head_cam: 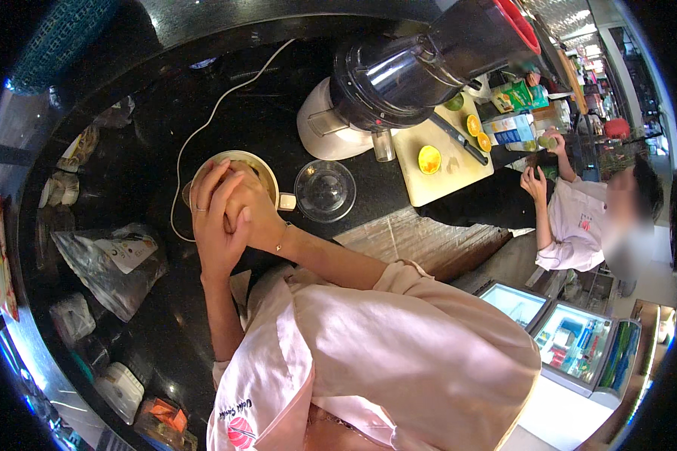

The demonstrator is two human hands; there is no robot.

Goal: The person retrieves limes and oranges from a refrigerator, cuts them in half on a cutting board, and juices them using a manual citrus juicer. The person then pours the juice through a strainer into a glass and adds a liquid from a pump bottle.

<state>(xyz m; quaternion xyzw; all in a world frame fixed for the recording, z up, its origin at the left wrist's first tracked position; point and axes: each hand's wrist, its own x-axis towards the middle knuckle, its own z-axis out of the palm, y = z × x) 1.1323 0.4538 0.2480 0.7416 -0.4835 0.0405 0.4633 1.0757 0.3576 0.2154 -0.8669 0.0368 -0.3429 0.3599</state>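
Note:
My hands are clasped together over a cream-coloured pot (268, 172) with a squared side handle. My left hand (215, 228), with a ring on one finger, lies over the fingers of my right hand (256, 206). A thin bracelet circles my right wrist. Whether something is between the palms is hidden. Dark contents show through a small gap beside the fingers, too covered to make out. Right of the pot lies a round clear lid (324, 190). Farther right, an orange half (429, 159) rests cut side up on a cutting board (414, 189).
A slow juicer (330, 121) stands behind the lid. A knife (461, 140) and more cut citrus (474, 125) lie on the board. A white cable (200, 128) curves around the pot. Leftward is a plastic bag (115, 270). A co-worker (575, 220) holds a green fruit at right.

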